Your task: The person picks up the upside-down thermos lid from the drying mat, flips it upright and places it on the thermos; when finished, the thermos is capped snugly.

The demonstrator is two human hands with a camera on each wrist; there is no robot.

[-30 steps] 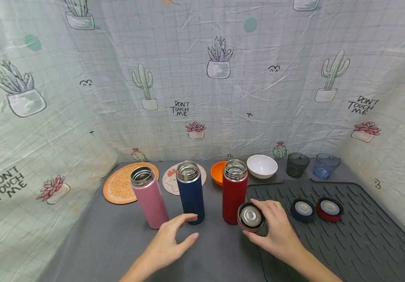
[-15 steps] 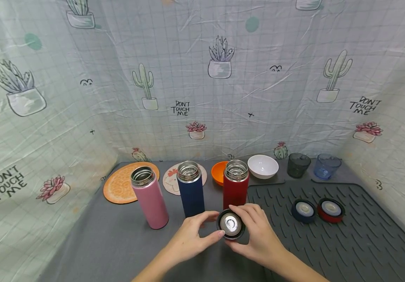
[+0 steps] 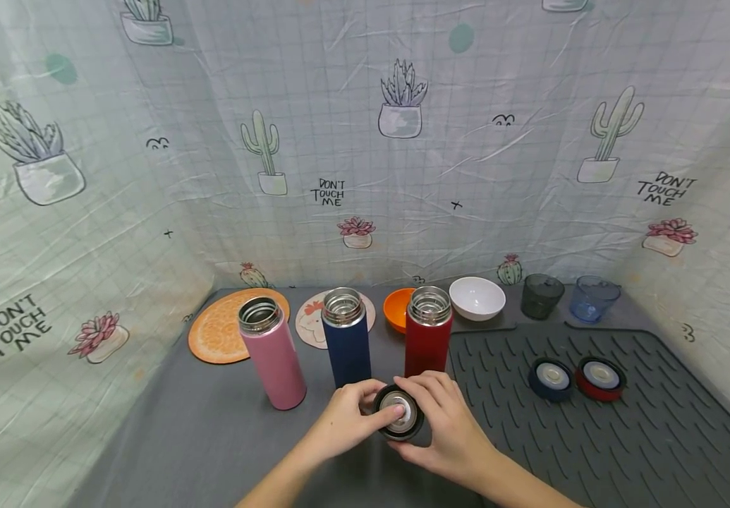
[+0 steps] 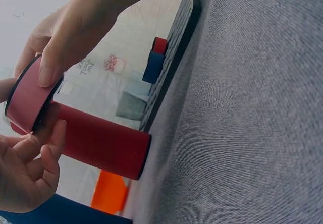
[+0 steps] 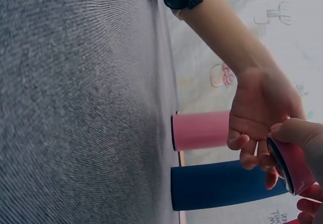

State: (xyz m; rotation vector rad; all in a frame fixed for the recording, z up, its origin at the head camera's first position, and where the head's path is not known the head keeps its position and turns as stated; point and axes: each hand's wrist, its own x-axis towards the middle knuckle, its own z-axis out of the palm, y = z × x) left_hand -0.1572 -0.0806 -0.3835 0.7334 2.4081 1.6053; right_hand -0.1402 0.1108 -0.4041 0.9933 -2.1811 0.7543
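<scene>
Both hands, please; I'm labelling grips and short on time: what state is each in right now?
Left hand: closed, holding one side of the pink bottle lid.
Right hand: closed, gripping the same lid from the other side.

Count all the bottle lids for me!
3: a pink lid held between the left hand and right hand, plus a navy lid and a red lid side by side on the dark ridged mat.
</scene>
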